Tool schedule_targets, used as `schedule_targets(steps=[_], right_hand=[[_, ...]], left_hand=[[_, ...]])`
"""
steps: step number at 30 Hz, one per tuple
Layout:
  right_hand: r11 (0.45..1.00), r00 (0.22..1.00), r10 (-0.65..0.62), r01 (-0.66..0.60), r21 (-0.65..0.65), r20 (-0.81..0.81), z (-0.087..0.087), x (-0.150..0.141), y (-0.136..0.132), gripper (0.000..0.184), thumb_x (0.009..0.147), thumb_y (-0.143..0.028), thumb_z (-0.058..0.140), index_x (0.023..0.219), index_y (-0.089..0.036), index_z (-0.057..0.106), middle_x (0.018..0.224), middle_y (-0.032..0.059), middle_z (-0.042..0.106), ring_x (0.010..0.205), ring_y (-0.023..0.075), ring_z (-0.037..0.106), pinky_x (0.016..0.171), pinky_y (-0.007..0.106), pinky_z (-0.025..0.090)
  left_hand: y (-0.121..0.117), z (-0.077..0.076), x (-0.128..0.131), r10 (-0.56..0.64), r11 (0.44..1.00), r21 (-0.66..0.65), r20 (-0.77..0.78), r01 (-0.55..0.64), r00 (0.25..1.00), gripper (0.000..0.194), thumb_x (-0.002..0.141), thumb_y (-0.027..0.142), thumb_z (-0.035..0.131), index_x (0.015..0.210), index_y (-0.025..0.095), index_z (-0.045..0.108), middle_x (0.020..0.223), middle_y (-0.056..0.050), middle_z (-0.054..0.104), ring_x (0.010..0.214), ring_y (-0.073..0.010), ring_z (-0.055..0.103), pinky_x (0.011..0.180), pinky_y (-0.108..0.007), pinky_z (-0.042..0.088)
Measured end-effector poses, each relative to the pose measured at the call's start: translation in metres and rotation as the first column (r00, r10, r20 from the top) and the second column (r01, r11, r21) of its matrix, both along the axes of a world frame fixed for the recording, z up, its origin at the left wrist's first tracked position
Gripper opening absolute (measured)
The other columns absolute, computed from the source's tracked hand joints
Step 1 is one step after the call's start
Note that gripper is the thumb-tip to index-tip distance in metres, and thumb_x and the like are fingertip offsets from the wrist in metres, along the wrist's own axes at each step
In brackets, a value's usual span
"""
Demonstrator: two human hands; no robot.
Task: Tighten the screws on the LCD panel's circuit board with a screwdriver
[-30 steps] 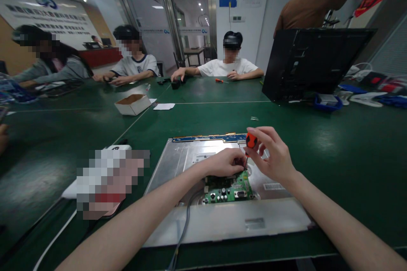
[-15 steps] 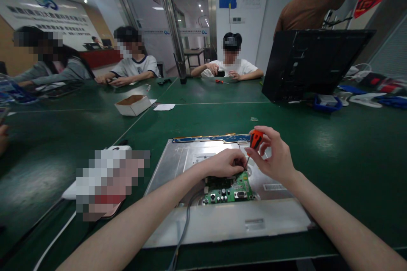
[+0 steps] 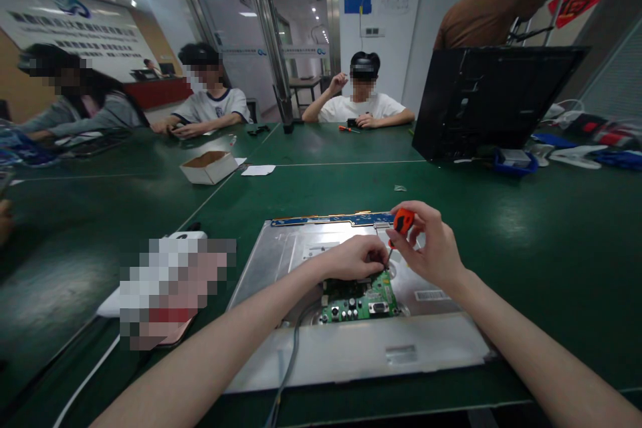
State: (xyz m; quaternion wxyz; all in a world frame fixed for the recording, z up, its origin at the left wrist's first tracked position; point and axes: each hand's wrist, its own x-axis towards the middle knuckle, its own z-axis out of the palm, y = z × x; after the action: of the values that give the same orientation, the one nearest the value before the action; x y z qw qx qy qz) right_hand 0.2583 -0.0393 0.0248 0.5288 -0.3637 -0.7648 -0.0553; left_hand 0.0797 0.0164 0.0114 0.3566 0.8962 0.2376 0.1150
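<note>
A silver monitor back panel (image 3: pixel 281 261) lies flat on the green table in front of me, with a green circuit board (image 3: pixel 368 301) mounted near its middle. My right hand (image 3: pixel 434 251) pinches the orange handle of a small screwdriver (image 3: pixel 401 224), whose tip points down at the board's far corner. My left hand (image 3: pixel 356 257) is curled over the board's far edge, fingertips pressed together right by the screwdriver tip. What those fingers hold, if anything, is hidden. A grey cable (image 3: pixel 289 361) runs from the board toward me.
A pixelated patch (image 3: pixel 170 287) lies left of the panel. A white cardboard box (image 3: pixel 209 165) and a paper sit farther back left. A black monitor shell (image 3: pixel 491 100) stands at the right. Three people sit along the far side; another stands behind the shell.
My right hand has turned the screwdriver handle slightly. The person across the table has raised a hand to the head. My left hand stays put.
</note>
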Motion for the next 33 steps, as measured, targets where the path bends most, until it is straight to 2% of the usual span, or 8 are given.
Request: schedule_targets(steps=[4, 8, 11, 17, 23, 29, 33], right_hand=[[1.0, 0.999, 0.024, -0.024, -0.004, 0.038, 0.004, 0.0, -0.002, 0.039, 0.097, -0.019, 0.05, 0.134, -0.03, 0.043, 0.104, 0.0038, 0.06, 0.062, 0.0103, 0.059, 0.047, 0.022, 0.051], [0.999, 0.998, 0.015, -0.012, -0.04, 0.069, 0.006, 0.0, -0.004, 0.044, 0.099, -0.016, 0.045, 0.14, -0.031, 0.042, 0.11, 0.0062, 0.062, 0.064, 0.012, 0.062, 0.05, 0.026, 0.053], [0.999, 0.998, 0.02, -0.018, -0.046, 0.056, 0.004, 0.001, -0.004, 0.043, 0.098, -0.018, 0.046, 0.14, -0.03, 0.039, 0.104, 0.0049, 0.065, 0.063, 0.0122, 0.063, 0.048, 0.025, 0.053], [1.0, 0.998, -0.001, 0.0, -0.022, -0.058, -0.003, 0.0, 0.0, 0.042, 0.092, -0.03, 0.064, 0.125, -0.027, 0.038, 0.086, -0.0009, 0.064, 0.053, 0.0105, 0.059, 0.041, 0.02, 0.048], [0.999, 0.994, 0.046, -0.047, -0.014, -0.102, -0.005, -0.001, 0.0, 0.039, 0.092, -0.025, 0.06, 0.122, -0.026, 0.035, 0.091, 0.0011, 0.064, 0.057, 0.0113, 0.061, 0.044, 0.02, 0.049], [0.999, 0.999, 0.033, -0.033, -0.014, -0.021, 0.001, 0.0, -0.002, 0.037, 0.096, -0.024, 0.055, 0.128, -0.027, 0.038, 0.09, 0.0009, 0.065, 0.058, 0.0116, 0.061, 0.045, 0.021, 0.049], [1.0, 1.0, 0.028, -0.028, 0.008, 0.011, 0.005, 0.0, -0.003, 0.037, 0.097, -0.018, 0.05, 0.132, -0.029, 0.044, 0.1, 0.0031, 0.064, 0.062, 0.0112, 0.062, 0.048, 0.022, 0.051]], left_hand=[[0.0, -0.001, 0.0, -0.003, 1.0, 0.005, 0.022, 0.003, 1.0, 0.009, 0.079, 0.007, 0.063, 0.082, 0.015, 0.065, 0.079, -0.001, 0.064, 0.073, -0.0151, 0.057, 0.067, -0.024, 0.044], [-0.001, -0.002, 0.0, 0.002, 0.999, -0.032, 0.038, -0.001, 0.999, 0.011, 0.078, 0.006, 0.062, 0.084, 0.015, 0.064, 0.077, 0.0, 0.063, 0.07, -0.0144, 0.057, 0.065, -0.023, 0.044], [-0.001, -0.001, 0.0, 0.006, 0.999, -0.038, 0.027, -0.005, 1.0, 0.011, 0.079, 0.006, 0.062, 0.084, 0.015, 0.064, 0.076, 0.0, 0.062, 0.07, -0.0142, 0.057, 0.065, -0.023, 0.044], [0.0, 0.001, 0.001, 0.003, 1.0, -0.007, -0.01, -0.003, 1.0, 0.009, 0.079, 0.006, 0.063, 0.083, 0.014, 0.065, 0.08, -0.001, 0.063, 0.074, -0.0159, 0.057, 0.068, -0.025, 0.043], [0.001, -0.002, 0.0, -0.006, 1.0, -0.012, 0.007, 0.006, 1.0, 0.009, 0.079, 0.008, 0.063, 0.085, 0.014, 0.066, 0.081, -0.002, 0.064, 0.075, -0.0165, 0.058, 0.069, -0.025, 0.044], [0.0, -0.003, 0.0, -0.003, 1.0, -0.026, 0.027, 0.004, 1.0, 0.01, 0.079, 0.007, 0.063, 0.083, 0.015, 0.064, 0.077, 0.0, 0.061, 0.072, -0.0145, 0.056, 0.067, -0.023, 0.044], [0.0, -0.003, 0.0, 0.005, 0.998, -0.06, 0.038, -0.003, 0.999, 0.01, 0.079, 0.006, 0.063, 0.084, 0.015, 0.064, 0.078, 0.0, 0.062, 0.071, -0.0141, 0.057, 0.066, -0.023, 0.044]])
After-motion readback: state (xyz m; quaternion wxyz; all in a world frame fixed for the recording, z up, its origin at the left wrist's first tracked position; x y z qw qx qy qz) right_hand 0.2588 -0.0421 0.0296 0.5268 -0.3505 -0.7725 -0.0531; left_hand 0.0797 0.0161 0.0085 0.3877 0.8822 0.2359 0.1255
